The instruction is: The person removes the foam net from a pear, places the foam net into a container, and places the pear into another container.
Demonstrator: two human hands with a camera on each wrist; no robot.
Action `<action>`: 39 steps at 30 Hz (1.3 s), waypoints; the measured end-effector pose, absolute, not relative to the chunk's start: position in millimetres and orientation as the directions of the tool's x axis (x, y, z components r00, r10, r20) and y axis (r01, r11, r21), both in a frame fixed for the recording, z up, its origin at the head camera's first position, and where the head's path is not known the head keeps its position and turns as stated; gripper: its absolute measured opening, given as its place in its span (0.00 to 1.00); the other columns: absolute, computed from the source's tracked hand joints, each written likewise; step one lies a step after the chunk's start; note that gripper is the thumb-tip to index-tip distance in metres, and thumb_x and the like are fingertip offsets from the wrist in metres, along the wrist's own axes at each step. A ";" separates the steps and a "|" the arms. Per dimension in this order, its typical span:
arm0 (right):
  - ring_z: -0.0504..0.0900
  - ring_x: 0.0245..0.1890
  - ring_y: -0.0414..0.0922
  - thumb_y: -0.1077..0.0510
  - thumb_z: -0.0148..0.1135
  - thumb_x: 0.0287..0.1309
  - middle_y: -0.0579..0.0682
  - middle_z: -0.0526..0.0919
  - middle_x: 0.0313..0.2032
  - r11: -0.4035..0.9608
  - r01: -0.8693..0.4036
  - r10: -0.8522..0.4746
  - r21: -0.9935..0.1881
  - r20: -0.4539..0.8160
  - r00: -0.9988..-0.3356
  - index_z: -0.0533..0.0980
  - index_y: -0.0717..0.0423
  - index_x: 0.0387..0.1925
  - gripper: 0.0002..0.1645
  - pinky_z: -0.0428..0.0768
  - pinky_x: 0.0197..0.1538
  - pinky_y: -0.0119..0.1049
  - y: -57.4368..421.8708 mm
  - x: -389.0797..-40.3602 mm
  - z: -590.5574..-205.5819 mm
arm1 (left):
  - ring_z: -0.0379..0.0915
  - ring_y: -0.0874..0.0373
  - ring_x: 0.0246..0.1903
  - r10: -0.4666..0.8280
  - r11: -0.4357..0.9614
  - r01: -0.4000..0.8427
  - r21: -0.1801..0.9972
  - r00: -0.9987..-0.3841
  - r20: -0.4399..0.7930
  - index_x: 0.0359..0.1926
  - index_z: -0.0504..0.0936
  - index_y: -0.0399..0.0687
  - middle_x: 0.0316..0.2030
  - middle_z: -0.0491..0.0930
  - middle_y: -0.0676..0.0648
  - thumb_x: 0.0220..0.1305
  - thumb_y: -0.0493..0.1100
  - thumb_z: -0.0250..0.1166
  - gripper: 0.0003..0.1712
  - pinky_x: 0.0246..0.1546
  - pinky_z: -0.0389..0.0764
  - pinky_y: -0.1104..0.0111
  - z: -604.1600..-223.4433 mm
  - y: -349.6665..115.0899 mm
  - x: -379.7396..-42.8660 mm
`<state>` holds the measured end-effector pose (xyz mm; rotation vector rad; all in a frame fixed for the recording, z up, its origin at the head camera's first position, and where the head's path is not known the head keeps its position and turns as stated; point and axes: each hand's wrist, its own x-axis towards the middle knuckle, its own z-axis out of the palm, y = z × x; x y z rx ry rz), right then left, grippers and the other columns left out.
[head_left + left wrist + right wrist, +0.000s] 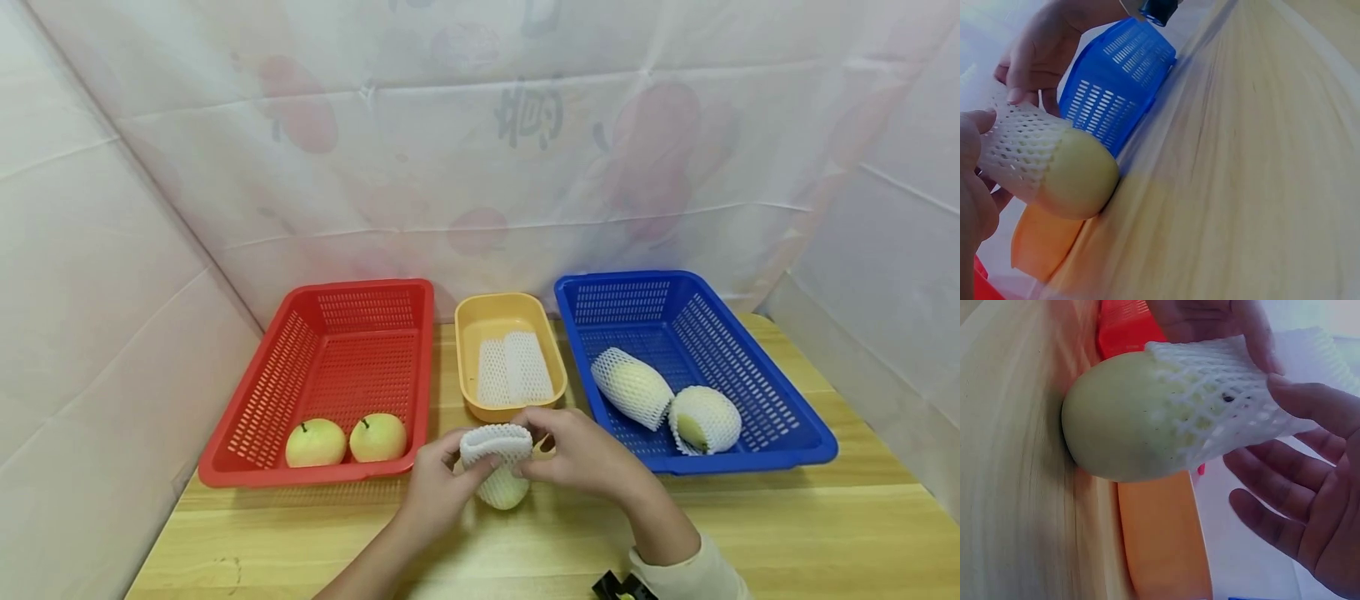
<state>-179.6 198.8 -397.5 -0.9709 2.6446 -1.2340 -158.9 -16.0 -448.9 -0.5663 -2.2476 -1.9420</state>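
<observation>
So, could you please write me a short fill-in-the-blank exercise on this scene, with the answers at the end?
1. In the red basket, ____ bare fruits can be seen.
2. The netted fruits lie in a basket coloured ____.
3. The left hand and right hand hold a foam net coloured ____, partly covering a fruit.
4. Counting from the left in the head view, the small tub comes ____ among the three containers.

Missing words: two; blue; white; second.

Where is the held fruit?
In the head view, the fruit is below centre, slightly right, between the left hand and right hand, in front of the yellow tray.
</observation>
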 end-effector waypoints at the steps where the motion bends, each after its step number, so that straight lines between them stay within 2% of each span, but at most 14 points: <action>1: 0.82 0.36 0.33 0.59 0.75 0.50 0.36 0.83 0.35 0.487 -0.516 -0.573 -0.704 0.189 -0.798 0.79 0.44 0.41 0.17 0.84 0.42 0.34 198.9 -179.7 -397.5 | 0.82 0.59 0.46 0.199 0.096 0.346 0.933 -0.925 0.323 0.44 0.86 0.51 0.42 0.87 0.53 0.56 0.41 0.73 0.13 0.50 0.82 0.66 -448.3 -16.0 -158.7; 6: 0.79 0.30 0.32 0.59 0.74 0.51 0.38 0.85 0.33 0.493 -0.546 -0.563 -0.677 0.231 -0.794 0.81 0.49 0.38 0.12 0.82 0.35 0.30 199.1 -180.1 -398.5 | 0.79 0.56 0.52 0.226 0.047 0.280 0.959 -0.938 0.263 0.51 0.83 0.53 0.49 0.84 0.52 0.53 0.41 0.76 0.22 0.54 0.80 0.65 -447.0 -16.9 -158.1; 10: 0.79 0.28 0.32 0.60 0.74 0.51 0.40 0.86 0.33 0.481 -0.559 -0.523 -0.675 0.291 -0.801 0.82 0.49 0.40 0.13 0.82 0.32 0.31 200.5 -179.1 -396.8 | 0.77 0.55 0.55 0.257 0.052 0.236 0.970 -0.942 0.215 0.56 0.80 0.57 0.54 0.81 0.53 0.51 0.41 0.77 0.29 0.56 0.78 0.66 -449.2 -16.6 -159.2; 13: 0.79 0.29 0.32 0.59 0.74 0.50 0.39 0.85 0.34 0.482 -0.567 -0.514 -0.668 0.308 -0.801 0.81 0.48 0.41 0.14 0.83 0.33 0.33 201.5 -178.8 -395.6 | 0.77 0.55 0.54 0.250 0.065 0.247 0.967 -0.942 0.224 0.55 0.81 0.56 0.52 0.82 0.52 0.53 0.40 0.76 0.27 0.54 0.80 0.66 -451.3 -15.5 -160.5; 19: 0.80 0.33 0.33 0.58 0.75 0.49 0.38 0.85 0.36 0.484 -0.553 -0.543 -0.679 0.263 -0.798 0.80 0.47 0.42 0.18 0.84 0.37 0.34 200.4 -181.0 -398.0 | 0.80 0.57 0.50 0.214 0.066 0.297 0.953 -0.937 0.277 0.51 0.83 0.52 0.48 0.85 0.52 0.57 0.40 0.73 0.20 0.51 0.82 0.65 -451.9 -14.0 -161.1; 25: 0.78 0.29 0.34 0.59 0.74 0.50 0.38 0.83 0.31 0.495 -0.571 -0.515 -0.654 0.308 -0.800 0.81 0.48 0.41 0.14 0.82 0.33 0.32 197.5 -181.7 -402.1 | 0.80 0.55 0.51 0.205 0.029 0.325 0.945 -0.927 0.313 0.53 0.82 0.49 0.51 0.84 0.49 0.58 0.39 0.72 0.21 0.53 0.81 0.65 -449.0 -14.2 -161.1; 31: 0.80 0.27 0.34 0.63 0.73 0.51 0.41 0.83 0.27 0.404 -0.504 -0.416 -0.763 0.337 -0.845 0.73 0.51 0.43 0.20 0.82 0.30 0.31 196.6 -179.2 -399.8 | 0.77 0.54 0.55 0.176 -0.017 0.318 0.948 -0.932 0.316 0.60 0.76 0.43 0.56 0.79 0.44 0.60 0.34 0.69 0.25 0.57 0.79 0.66 -443.3 -13.4 -158.3; 35: 0.79 0.26 0.37 0.65 0.72 0.52 0.45 0.81 0.26 0.330 -0.472 -0.357 -0.818 0.355 -0.864 0.68 0.54 0.45 0.23 0.80 0.26 0.32 195.5 -179.6 -398.4 | 0.77 0.54 0.53 0.154 -0.028 0.348 0.937 -0.925 0.348 0.60 0.76 0.43 0.55 0.78 0.44 0.62 0.31 0.65 0.24 0.53 0.81 0.65 -437.1 -11.9 -158.7; 39: 0.78 0.25 0.38 0.62 0.71 0.56 0.46 0.80 0.26 0.315 -0.462 -0.313 -0.829 0.369 -0.875 0.71 0.53 0.46 0.20 0.80 0.26 0.33 194.3 -180.8 -399.4 | 0.79 0.54 0.49 0.136 -0.032 0.319 0.947 -0.938 0.320 0.58 0.77 0.41 0.53 0.80 0.43 0.64 0.32 0.64 0.21 0.48 0.84 0.65 -433.4 -10.2 -159.6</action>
